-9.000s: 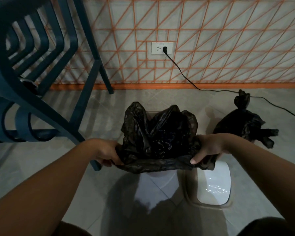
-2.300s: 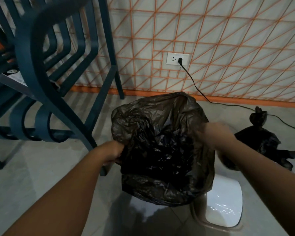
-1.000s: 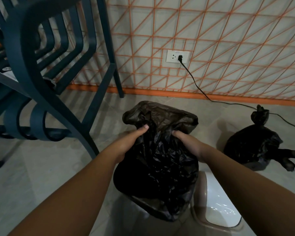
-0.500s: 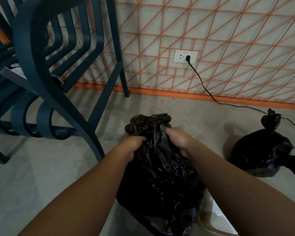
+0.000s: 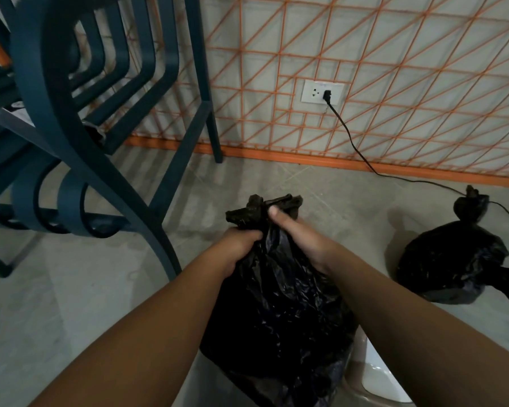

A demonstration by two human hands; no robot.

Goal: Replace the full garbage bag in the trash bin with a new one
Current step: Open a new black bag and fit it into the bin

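The garbage bag [image 5: 279,304] is thin, crinkled, glossy black plastic; the floor [image 5: 71,289] is smooth matt grey tile.

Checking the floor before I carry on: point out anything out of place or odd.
Only the knotted black bag lying loose on the floor at right, with the power cord running just behind its knot, a possible snag. No spill or tear shows. The left hand and right hand grip the second bag by its neck.
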